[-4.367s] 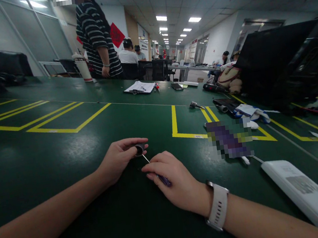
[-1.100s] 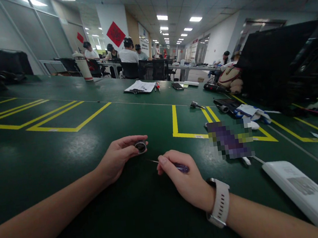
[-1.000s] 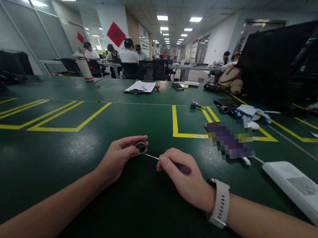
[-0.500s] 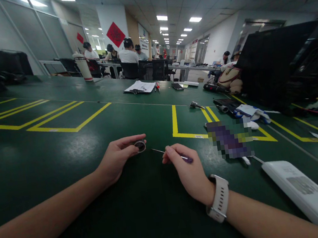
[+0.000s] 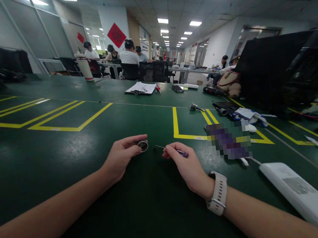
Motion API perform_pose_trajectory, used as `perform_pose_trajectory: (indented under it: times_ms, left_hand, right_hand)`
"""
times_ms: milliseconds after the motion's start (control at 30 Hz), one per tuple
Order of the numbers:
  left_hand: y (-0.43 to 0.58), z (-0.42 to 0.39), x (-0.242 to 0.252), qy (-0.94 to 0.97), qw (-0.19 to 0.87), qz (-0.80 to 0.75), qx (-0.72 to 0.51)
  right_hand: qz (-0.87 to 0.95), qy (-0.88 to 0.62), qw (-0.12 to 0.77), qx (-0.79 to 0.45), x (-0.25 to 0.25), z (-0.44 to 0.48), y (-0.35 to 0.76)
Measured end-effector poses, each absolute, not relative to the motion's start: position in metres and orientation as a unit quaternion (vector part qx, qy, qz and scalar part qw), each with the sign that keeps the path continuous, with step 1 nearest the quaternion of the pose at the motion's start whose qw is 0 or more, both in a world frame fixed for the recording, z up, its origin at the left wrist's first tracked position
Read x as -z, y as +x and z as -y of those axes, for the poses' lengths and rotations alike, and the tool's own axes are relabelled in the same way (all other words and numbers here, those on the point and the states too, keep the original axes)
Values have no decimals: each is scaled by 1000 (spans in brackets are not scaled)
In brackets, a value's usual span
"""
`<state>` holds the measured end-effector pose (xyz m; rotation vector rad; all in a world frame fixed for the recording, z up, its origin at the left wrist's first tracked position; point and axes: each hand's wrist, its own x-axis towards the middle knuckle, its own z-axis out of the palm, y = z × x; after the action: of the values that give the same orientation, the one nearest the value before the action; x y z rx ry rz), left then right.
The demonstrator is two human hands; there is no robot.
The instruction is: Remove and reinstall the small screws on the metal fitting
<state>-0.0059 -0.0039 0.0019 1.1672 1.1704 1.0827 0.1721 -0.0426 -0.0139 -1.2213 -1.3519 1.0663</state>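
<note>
While the left hand (image 5: pixel 124 154) grips a small round metal part (image 5: pixel 143 146) betw. thumb and fingers, its rim and dark hollow facing the camera, the right hand (image 5: pixel 187 166) is closed round a screwdriver (image 5: pixel 183 153) w/ a purple handle. Taking the round part as clock centre (12 = far side), the screwdriver's thin tip sits at 3 o'clock, just beside the rim – close, but w/ a visible gap. Both hands are over the near half of the green tabletop (image 5: pixel 104 235); the right wrist, approx. 4 o'clock, wears a watch w/ a pale strap (image 5: pixel 218 193).

Further out: clipboard w/ papers (image 5: pixel 140 88) at 12, a pale tumbler (image 5: pixel 85 69) upright at 11, a dark phone (image 5: pixel 177 88) at 1, another metal piece w/ a stem (image 5: pixel 194 107) at 2. At 3 o'clock, a purple item (image 5: pixel 228 143) (pixelated, can't tell what) lies partly across yellow tape lines; beyond it, a bit above 3, a white-and-blue cloth (image 5: pixel 246 114). A long white block (image 5: pixel 307 197) runs off at 4 – a cable meets its far end. More yellow tape (image 5: pixel 79 128) marks the tabletop at 10. Bkgd: seated people, approx. 12, near a red diamond sign (image 5: pixel 116 35).
</note>
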Motion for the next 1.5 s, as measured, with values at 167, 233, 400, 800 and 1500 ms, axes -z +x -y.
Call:
perform_pose_trajectory:
  times_ms: [167,233,400,800,1500]
  left_hand:
    - [-7,2,-2,498,557,-488,-450]
    - [-7,2,-2,496,559,-489,-450]
    - [-6,2,-3,499,557,-494,-444]
    - [-7,2,-4,514,547,-500,-432]
    - [-6,4,-8,472,581,-482,-455]
  right_hand:
    - [546,-497,506,-447,17,42,175]
    - [538,-492,510,-456,17,43,176]
    - [537,-487,513,-460,15,44,175]
    - [573,-515,456,-446,-4,38,178]
    - [745,-369,470,-295,-3,57,177]
